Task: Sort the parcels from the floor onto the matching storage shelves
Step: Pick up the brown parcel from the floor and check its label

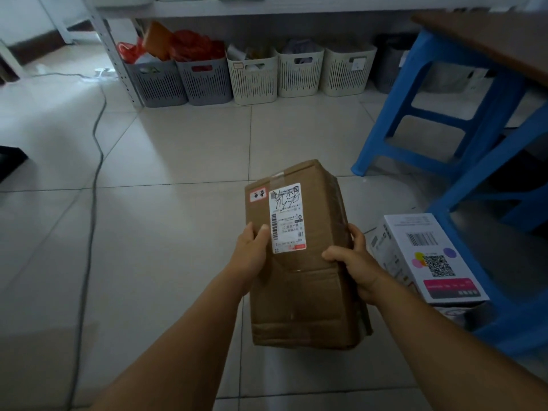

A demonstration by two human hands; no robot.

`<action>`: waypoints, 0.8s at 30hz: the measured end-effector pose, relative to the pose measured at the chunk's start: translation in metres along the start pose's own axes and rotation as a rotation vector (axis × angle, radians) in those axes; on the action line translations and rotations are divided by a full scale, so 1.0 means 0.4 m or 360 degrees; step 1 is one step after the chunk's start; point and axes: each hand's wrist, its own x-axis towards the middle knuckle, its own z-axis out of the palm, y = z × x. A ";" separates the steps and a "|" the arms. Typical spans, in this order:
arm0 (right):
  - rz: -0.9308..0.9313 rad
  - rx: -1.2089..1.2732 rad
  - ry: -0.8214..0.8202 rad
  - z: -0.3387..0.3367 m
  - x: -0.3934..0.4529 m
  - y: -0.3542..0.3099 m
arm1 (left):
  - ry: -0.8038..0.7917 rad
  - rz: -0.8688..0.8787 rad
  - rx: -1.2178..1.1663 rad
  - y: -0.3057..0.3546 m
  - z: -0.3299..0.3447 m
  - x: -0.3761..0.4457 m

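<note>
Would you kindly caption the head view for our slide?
Both hands, left and right, hold a taped cardboard parcel above the tiled floor.

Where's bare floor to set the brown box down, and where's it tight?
Free: open tiles between the grey cable and the cardboard box, running up to the baskets. Crowded: right side, where the white box sits against the blue stool. Left hand and right hand both grip the box.

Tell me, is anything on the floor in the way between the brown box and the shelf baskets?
Nothing visible. Both hands, left hand and right hand, hold the cardboard box, and only bare floor tiles lie ahead to the baskets. The blue stool stands off to the right.
</note>
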 end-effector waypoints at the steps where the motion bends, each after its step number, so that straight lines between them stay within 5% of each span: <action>1: -0.0003 0.0014 -0.0002 -0.002 -0.001 0.003 | -0.0004 0.0023 0.0029 0.001 -0.001 -0.001; 10: -0.0139 -0.0089 -0.0053 -0.007 0.004 -0.027 | -0.0027 0.0377 0.0409 0.031 0.007 0.000; 19: -0.0240 -0.0502 -0.0181 0.001 0.004 -0.081 | 0.0055 0.0730 0.1235 0.054 -0.044 0.006; 24: -0.0205 -0.0487 -0.0333 -0.004 -0.005 -0.098 | 0.0467 0.0550 0.0950 0.045 -0.089 0.016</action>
